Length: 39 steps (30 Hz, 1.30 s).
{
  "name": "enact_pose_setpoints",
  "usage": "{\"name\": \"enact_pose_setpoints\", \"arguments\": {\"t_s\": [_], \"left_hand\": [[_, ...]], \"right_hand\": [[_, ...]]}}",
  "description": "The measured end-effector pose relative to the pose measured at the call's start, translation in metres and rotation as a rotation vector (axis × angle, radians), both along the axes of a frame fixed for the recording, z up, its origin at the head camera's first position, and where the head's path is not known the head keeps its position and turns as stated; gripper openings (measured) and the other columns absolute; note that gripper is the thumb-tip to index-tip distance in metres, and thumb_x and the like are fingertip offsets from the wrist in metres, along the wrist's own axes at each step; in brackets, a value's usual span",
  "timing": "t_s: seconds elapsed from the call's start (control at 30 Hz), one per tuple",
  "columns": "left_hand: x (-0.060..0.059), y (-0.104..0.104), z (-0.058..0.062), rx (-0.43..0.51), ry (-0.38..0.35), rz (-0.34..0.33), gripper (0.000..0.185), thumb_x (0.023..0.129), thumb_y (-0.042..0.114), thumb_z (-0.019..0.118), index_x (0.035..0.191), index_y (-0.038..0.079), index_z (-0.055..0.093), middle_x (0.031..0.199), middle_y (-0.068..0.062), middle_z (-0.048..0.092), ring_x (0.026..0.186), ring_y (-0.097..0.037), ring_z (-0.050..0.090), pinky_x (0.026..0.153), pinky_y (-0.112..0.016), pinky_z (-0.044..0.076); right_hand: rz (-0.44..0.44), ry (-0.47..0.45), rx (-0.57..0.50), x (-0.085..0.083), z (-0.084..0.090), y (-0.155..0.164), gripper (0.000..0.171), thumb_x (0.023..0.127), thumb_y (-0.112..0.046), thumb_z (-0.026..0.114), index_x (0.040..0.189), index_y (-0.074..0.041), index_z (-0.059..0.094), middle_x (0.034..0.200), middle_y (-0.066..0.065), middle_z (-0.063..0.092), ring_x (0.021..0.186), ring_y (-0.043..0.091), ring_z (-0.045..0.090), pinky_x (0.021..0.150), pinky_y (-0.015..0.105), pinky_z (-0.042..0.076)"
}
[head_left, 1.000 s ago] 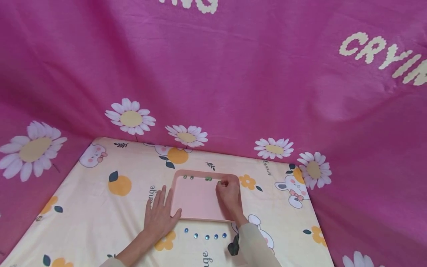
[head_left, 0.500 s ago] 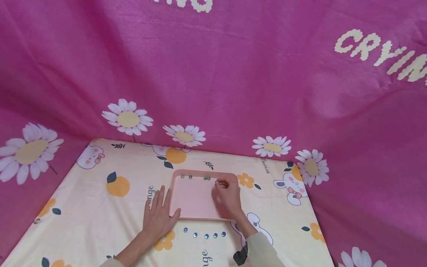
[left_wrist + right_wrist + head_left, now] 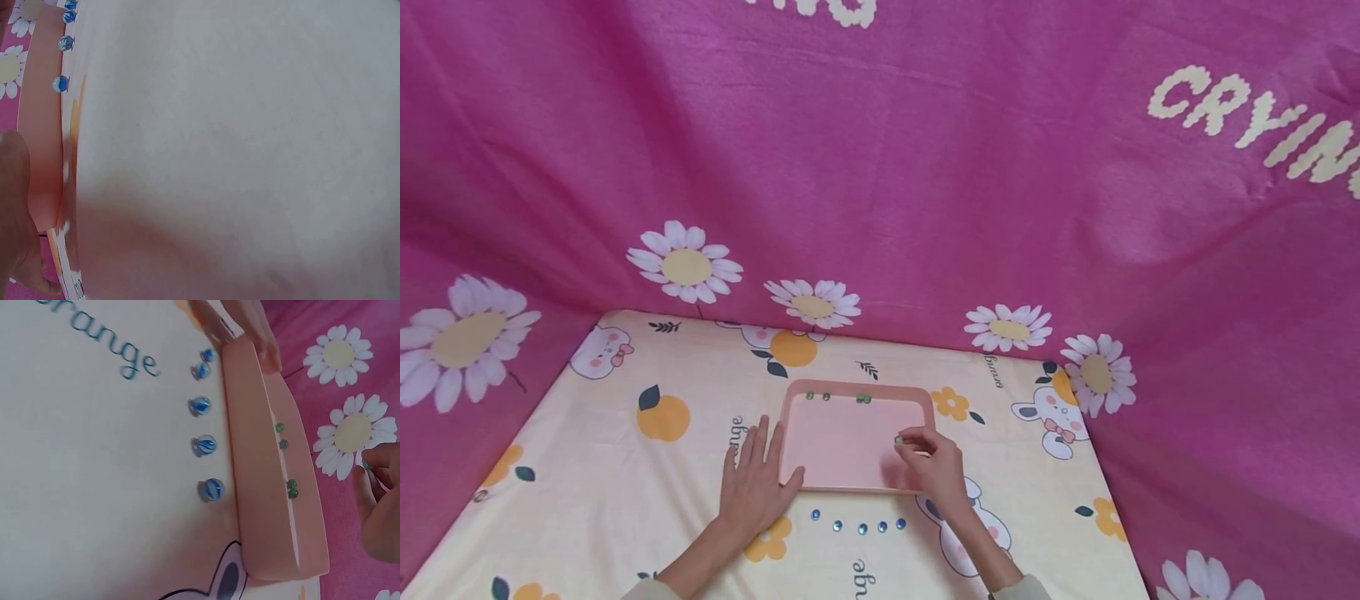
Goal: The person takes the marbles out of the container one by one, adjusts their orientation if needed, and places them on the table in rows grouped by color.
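- Right hand [image 3: 934, 468]: fingertips pinch a green marble [image 3: 898, 439] above the pink tray [image 3: 842, 475]; a loose pinch risks dropping it.
- Left hand [image 3: 752, 485]: fingers spread flat, steadying the tray's edge.

Home, cartoon tablecloth [image 3: 625, 467], daisy bedsheet backdrop [image 3: 925, 192]

head view high above, wrist views close, all sharing pink tray [image 3: 850, 442]
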<state>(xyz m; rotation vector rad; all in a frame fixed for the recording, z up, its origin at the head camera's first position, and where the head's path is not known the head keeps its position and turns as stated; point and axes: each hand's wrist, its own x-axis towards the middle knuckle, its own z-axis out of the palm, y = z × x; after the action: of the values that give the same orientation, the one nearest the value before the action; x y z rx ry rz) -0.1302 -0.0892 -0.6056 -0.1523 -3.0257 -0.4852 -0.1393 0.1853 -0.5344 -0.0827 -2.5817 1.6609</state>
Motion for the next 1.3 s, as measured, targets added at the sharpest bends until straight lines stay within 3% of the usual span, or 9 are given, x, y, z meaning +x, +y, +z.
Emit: {"name": "enact_pose_setpoints", "arguments": {"t_s": [0.33, 0.6, 0.83, 1.03, 1.3], "left_hand": [[0.000, -0.001, 0.002, 0.014, -0.002, -0.003, 0.085, 0.093, 0.054, 0.055, 0.156, 0.002, 0.030, 0.163, -0.020, 0.019, 0.146, -0.041, 0.021, 0.114, -0.065, 0.017], [0.000, -0.001, 0.002, 0.026, -0.004, -0.005, 0.086, 0.093, 0.055, 0.054, 0.156, 0.003, 0.029, 0.163, -0.020, 0.019, 0.146, -0.041, 0.021, 0.114, -0.064, 0.017], [0.002, -0.002, 0.001, 0.022, 0.010, -0.007, 0.086, 0.093, 0.055, 0.055, 0.156, 0.003, 0.030, 0.163, -0.020, 0.020, 0.146, -0.041, 0.023, 0.114, -0.065, 0.018], [0.002, -0.002, 0.001, 0.019, 0.004, -0.004, 0.086, 0.093, 0.055, 0.055, 0.156, 0.003, 0.030, 0.163, -0.020, 0.019, 0.146, -0.041, 0.022, 0.114, -0.064, 0.017], [0.001, -0.002, -0.001, 0.015, 0.020, -0.007, 0.085, 0.093, 0.055, 0.055, 0.156, 0.003, 0.031, 0.162, -0.020, 0.020, 0.146, -0.040, 0.023, 0.114, -0.064, 0.018]], "right_hand": [[0.047, 0.000, 0.016, 0.038, -0.007, 0.012, 0.016, 0.084, 0.001, 0.075, 0.099, -0.001, 0.075, 0.092, 0.003, 0.074, 0.080, 0.014, 0.069, 0.069, 0.023, 0.057], [0.031, -0.101, 0.015, 0.064, -0.022, 0.012, 0.017, 0.085, -0.003, 0.073, 0.101, -0.008, 0.075, 0.090, -0.001, 0.073, 0.080, 0.011, 0.066, 0.072, 0.021, 0.054], [0.095, -0.066, -0.008, 0.086, -0.035, 0.015, 0.018, 0.079, 0.007, 0.070, 0.092, -0.005, 0.075, 0.088, 0.002, 0.073, 0.075, 0.006, 0.063, 0.069, 0.020, 0.055], [0.108, -0.186, 0.036, 0.094, -0.044, 0.018, 0.012, 0.080, -0.002, 0.076, 0.091, -0.006, 0.076, 0.081, -0.001, 0.070, 0.069, 0.006, 0.058, 0.063, 0.018, 0.050], [0.104, -0.205, 0.082, 0.100, -0.066, 0.020, 0.011, 0.080, -0.007, 0.077, 0.089, -0.013, 0.076, 0.075, -0.007, 0.067, 0.067, 0.009, 0.059, 0.061, 0.020, 0.048]]}}
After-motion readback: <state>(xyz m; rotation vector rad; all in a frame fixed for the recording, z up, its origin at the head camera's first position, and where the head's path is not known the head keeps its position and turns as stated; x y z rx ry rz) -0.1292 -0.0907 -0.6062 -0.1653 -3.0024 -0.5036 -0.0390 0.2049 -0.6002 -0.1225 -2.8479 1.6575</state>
